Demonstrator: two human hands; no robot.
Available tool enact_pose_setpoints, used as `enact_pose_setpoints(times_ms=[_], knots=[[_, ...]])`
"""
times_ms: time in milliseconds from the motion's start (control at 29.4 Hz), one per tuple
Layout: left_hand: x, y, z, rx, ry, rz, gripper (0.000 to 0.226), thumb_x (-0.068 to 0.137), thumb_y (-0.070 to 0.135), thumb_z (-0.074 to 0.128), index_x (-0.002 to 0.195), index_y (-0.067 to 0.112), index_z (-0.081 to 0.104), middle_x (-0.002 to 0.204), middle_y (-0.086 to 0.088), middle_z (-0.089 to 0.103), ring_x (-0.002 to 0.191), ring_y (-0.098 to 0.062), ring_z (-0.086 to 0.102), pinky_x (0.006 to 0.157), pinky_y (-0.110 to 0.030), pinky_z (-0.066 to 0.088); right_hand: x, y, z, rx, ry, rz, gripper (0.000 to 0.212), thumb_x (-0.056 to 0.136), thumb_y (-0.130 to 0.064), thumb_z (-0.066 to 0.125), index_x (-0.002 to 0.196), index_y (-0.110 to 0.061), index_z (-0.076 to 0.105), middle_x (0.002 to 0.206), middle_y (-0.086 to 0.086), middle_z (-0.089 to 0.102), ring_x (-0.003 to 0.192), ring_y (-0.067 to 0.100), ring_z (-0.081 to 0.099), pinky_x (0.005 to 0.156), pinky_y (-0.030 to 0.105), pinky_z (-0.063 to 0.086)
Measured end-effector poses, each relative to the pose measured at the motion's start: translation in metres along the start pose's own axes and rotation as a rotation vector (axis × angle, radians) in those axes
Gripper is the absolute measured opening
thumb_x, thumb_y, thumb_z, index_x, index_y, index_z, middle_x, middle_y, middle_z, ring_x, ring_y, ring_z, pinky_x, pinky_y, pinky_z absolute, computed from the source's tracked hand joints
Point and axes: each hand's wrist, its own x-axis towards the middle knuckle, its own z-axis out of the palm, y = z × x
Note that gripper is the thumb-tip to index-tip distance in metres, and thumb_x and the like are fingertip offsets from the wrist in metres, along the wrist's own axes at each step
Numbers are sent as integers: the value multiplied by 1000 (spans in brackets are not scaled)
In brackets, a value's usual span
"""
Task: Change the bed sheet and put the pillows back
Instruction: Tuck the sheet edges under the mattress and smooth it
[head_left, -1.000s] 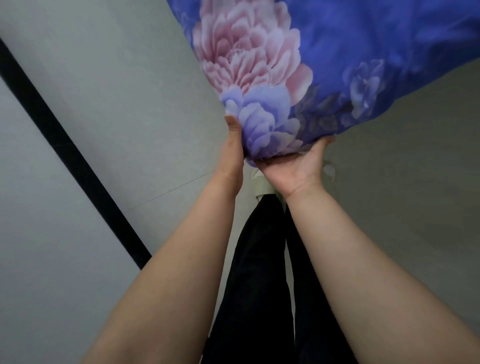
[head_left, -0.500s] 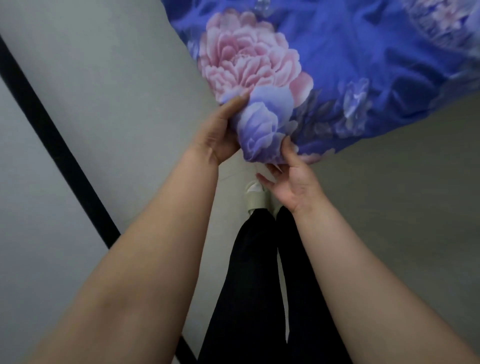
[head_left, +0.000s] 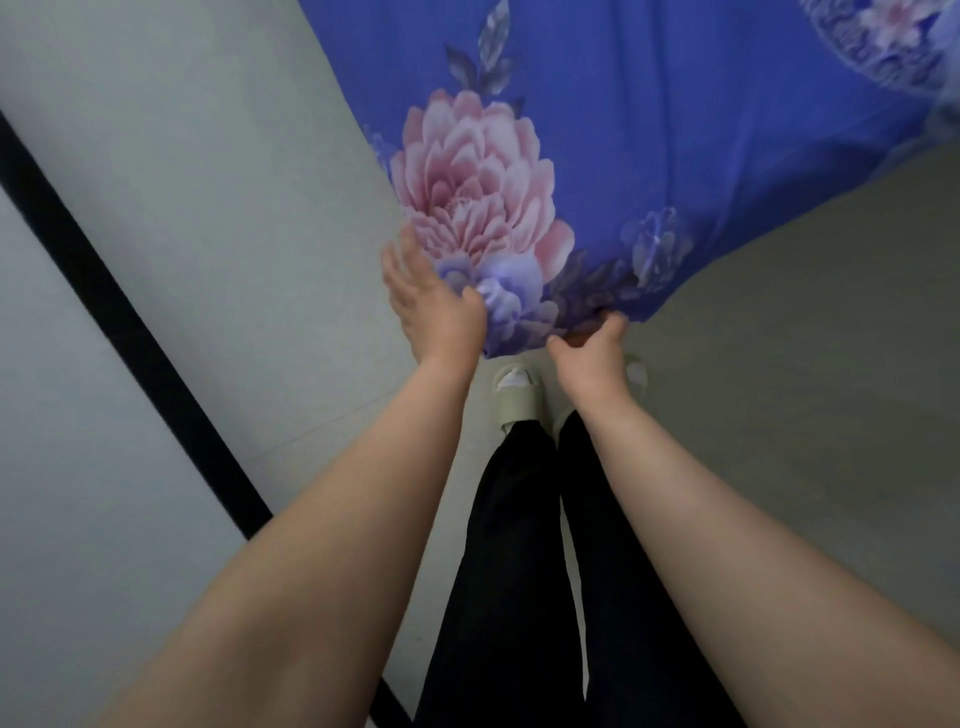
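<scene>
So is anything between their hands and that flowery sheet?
Nothing visible. The left hand lies against the blue floral sheet at its corner, thumb on the cloth; the right hand reaches under the lower edge, its fingers hidden.

We see bare floor (head_left: 208, 208) open at upper left and at right; the hanging blue floral sheet (head_left: 649, 130) blocks the upper centre, and our legs (head_left: 519, 545) and slippered feet (head_left: 517, 397) fill the lower centre.

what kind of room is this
Probably a bedroom: both hands work at the corner of a blue floral bed sheet hanging over a pale tiled floor, and the person wears house slippers.
</scene>
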Motion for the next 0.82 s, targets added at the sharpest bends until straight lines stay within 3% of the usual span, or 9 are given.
enact_pose_setpoints(times_ms=[68, 102, 170, 238, 340, 442, 510, 646, 816], knots=[[-14, 4, 2, 335, -56, 443, 76, 79, 12, 55, 149, 26, 26, 158, -10, 15, 141, -30, 24, 112, -37, 26, 0, 1, -3, -1, -55, 46, 58, 85, -13, 64, 132, -4, 31, 109, 6, 61, 98, 21, 60, 91, 31, 46], [-21, 4, 2, 483, -164, 550, 76, 81, 12, 51, 149, 30, 23, 159, -6, 9, 144, -28, 17, 112, -39, 27, 0, 1, -6, -19, -95, 78, 56, 86, -14, 63, 132, -4, 33, 113, 11, 63, 101, 27, 62, 94, 38, 47], [-30, 1, 3, 651, -345, 523, 78, 85, 10, 47, 150, 35, 12, 160, 0, -5, 147, -26, 3, 110, -41, 28, -2, -1, -14, -40, -180, 141, 49, 89, -16, 61, 132, -4, 38, 114, 16, 62, 100, 31, 63, 90, 39, 50], [-37, 1, 0, 676, -423, 464, 77, 86, 9, 45, 150, 35, 11, 160, 1, -6, 146, -29, 3, 105, -44, 34, -5, -9, -27, -23, -245, 174, 39, 91, -16, 59, 125, -5, 47, 110, 14, 63, 93, 25, 61, 73, 28, 47], [-48, 18, -8, 683, -522, 385, 67, 88, 13, 44, 149, 26, 20, 159, -3, 8, 142, -32, 17, 105, -46, 35, -9, -30, -57, -2, -267, 160, 23, 92, -17, 56, 113, -8, 54, 113, 17, 65, 87, 22, 60, 66, 26, 44], [-63, 51, -16, 629, -552, 357, 57, 89, 13, 44, 144, 17, 31, 145, -12, 35, 130, -36, 36, 101, -43, 34, -14, -59, -100, 12, -263, 123, 4, 93, -15, 54, 90, -18, 54, 105, 16, 67, 73, 22, 59, 60, 25, 43], [-73, 78, -22, 613, -529, 381, 60, 90, 13, 45, 147, 18, 26, 138, -15, 42, 122, -37, 43, 97, -43, 36, -13, -76, -134, -12, -257, 83, 18, 93, -15, 53, 76, -23, 52, 95, 13, 69, 70, 21, 60, 58, 24, 42], [-88, 148, -23, 562, -499, 336, 64, 93, 22, 46, 150, 24, 17, 146, -9, 34, 127, -31, 42, 93, -42, 40, -4, -108, -210, -4, -262, 39, 22, 94, -14, 52, 73, -22, 53, 83, 7, 65, 58, 13, 55, 54, 21, 41], [-109, 254, 5, 547, -467, 329, 54, 92, 17, 43, 145, 21, 30, 142, -12, 38, 126, -34, 38, 98, -44, 37, 21, -129, -326, 25, -236, 26, 23, 95, -15, 51, 73, -22, 52, 83, 7, 64, 57, 13, 54, 51, 20, 40]])
